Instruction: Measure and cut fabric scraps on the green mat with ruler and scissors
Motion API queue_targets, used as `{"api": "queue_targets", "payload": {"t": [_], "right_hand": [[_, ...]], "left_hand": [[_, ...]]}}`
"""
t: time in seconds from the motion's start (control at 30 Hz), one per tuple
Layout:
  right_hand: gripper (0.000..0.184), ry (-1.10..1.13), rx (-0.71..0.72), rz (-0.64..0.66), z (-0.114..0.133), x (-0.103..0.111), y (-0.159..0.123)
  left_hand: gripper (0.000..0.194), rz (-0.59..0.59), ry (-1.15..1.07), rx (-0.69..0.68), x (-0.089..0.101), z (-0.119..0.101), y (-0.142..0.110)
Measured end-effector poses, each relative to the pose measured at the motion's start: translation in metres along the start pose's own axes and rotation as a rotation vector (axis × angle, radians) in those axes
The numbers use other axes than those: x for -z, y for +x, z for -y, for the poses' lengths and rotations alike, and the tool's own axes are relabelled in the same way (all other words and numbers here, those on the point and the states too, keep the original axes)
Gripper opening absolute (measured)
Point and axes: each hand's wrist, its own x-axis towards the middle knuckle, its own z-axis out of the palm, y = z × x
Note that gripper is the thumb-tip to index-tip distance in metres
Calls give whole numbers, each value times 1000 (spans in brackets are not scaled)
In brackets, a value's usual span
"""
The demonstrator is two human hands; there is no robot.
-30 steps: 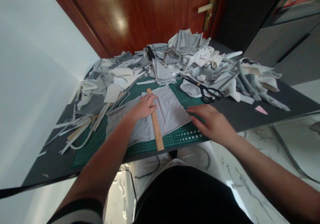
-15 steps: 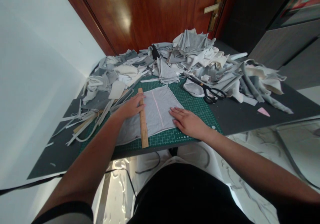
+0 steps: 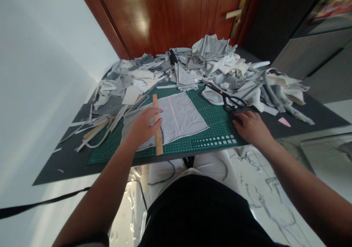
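Left hand (image 3: pixel 145 126) reaching over wooden ruler (image 3: pixel 158 140), thumb and finger crossing it; whether it's gripping, can't tell. Ruler lying across gray cloth (image 3: pixel 188 116) on green mat (image 3: pixel 217 120). Right hand (image 3: pixel 251 127) curving, released, just beside black scissors (image 3: pixel 221 92). Fabric scraps (image 3: pixel 214 63) sitting behind, door (image 3: pixel 178 15) standing beyond.

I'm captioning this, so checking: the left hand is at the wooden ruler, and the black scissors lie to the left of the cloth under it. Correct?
Not quite: the black scissors lie to the right of that cloth, as the head view shows.
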Motion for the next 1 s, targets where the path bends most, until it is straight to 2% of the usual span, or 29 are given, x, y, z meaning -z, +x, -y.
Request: {"api": "queue_targets", "payload": {"t": [0.1, 0.2, 0.3, 0.43, 0.53, 0.63, 0.73, 0.83, 1.0], "right_hand": [[41, 12, -7, -4, 6, -2, 9], [40, 51, 12, 13, 21, 0, 20], [34, 28, 46, 27, 32, 1, 29], [40, -73, -15, -15, 32, 1, 44], [38, -99, 16, 137, 26, 5, 62], [28, -111, -22, 297, 23, 13, 77], [22, -128, -55, 349, 24, 20, 80], [25, -153, -76, 308, 25, 26, 70], [37, -175, -36, 41, 18, 33, 57]], "left_hand": [[26, -108, -47, 91, 1, -12, -9], [23, -190, -81, 153, 1, -15, -12], [21, -231, -96, 162, 0, -16, -15], [21, -277, -98, 187, -2, -18, -21], [21, -289, -95, 216, -4, -19, -26], [20, -300, -99, 215, -5, -19, -31], [20, -306, -104, 203, -5, -19, -36], [19, -303, -110, 195, -3, -18, -39], [19, -295, -132, 238, -4, -18, -39]]}}
